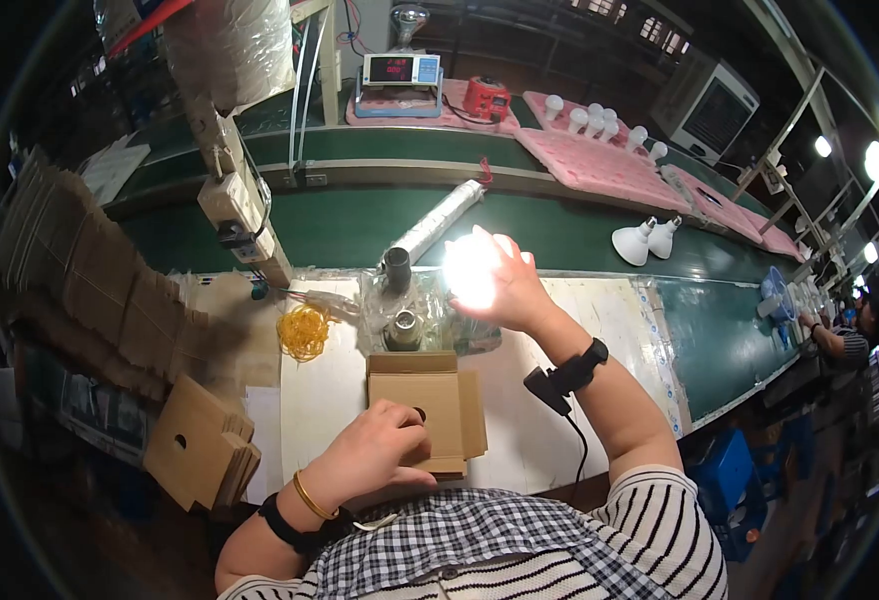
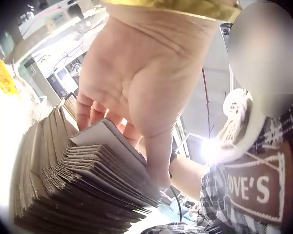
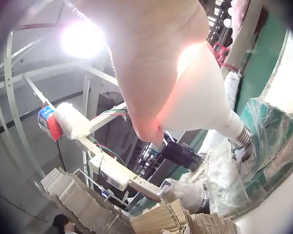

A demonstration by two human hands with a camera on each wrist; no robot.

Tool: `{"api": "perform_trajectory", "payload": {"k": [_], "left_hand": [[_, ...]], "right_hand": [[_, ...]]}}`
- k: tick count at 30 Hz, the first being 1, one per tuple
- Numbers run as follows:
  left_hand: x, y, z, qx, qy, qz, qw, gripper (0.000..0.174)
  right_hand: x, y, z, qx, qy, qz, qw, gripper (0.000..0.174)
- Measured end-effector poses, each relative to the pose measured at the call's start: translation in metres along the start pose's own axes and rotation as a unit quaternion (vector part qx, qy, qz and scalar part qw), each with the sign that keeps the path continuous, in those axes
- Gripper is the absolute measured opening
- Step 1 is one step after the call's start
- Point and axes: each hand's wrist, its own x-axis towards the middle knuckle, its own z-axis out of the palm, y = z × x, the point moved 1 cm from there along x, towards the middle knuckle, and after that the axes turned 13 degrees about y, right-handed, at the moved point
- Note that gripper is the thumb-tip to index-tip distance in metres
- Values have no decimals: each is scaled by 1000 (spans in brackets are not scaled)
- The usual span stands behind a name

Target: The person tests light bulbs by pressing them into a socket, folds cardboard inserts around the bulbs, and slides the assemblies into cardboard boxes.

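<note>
My right hand (image 1: 510,285) grips a white reflector bulb (image 3: 200,100), fingers and thumb round its wide end. The bulb is lit and glares in the head view. Its metal screw base (image 3: 243,136) sits at a lamp socket (image 3: 245,153) on the plastic-wrapped board (image 3: 268,161). Two other upright sockets show beside it, a dark grey one (image 1: 397,268) and a shorter one (image 1: 403,328). My left hand (image 1: 385,445) is at a stack of flat cardboard pieces (image 2: 83,180), its thumb before the top piece (image 2: 105,134) and its fingers behind it.
Tall cardboard stacks (image 1: 90,270) and holed cardboard pieces (image 1: 195,445) stand at left. Yellow rubber bands (image 1: 305,332) lie near the sockets. A meter (image 1: 398,75) and red device (image 1: 487,98) stand on the shelf. Two reflector bulbs (image 1: 635,242) lie at right, below bulbs on pink foam (image 1: 600,165).
</note>
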Motion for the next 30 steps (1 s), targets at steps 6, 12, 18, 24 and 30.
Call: {"api": "perform_trajectory", "payload": {"k": [6, 12, 18, 24, 30], "left_hand": [[1, -5, 6, 0, -20, -19, 1000, 23], [0, 16, 6, 61, 5, -15, 998, 16], [6, 33, -16, 30, 23, -47, 998, 14], [11, 43, -55, 14, 199, -48, 979, 12], [16, 17, -69, -107, 391, -153, 901, 10]], "right_hand": [[5, -4, -3, -20, -1, -14, 1000, 77], [3, 0, -2, -12, 7, -10, 1000, 77], [3, 2, -2, -5, -13, 11, 1000, 77], [1, 5, 2, -10, 0, 12, 1000, 75], [-2, 8, 6, -26, 5, 6, 1000, 79]]}}
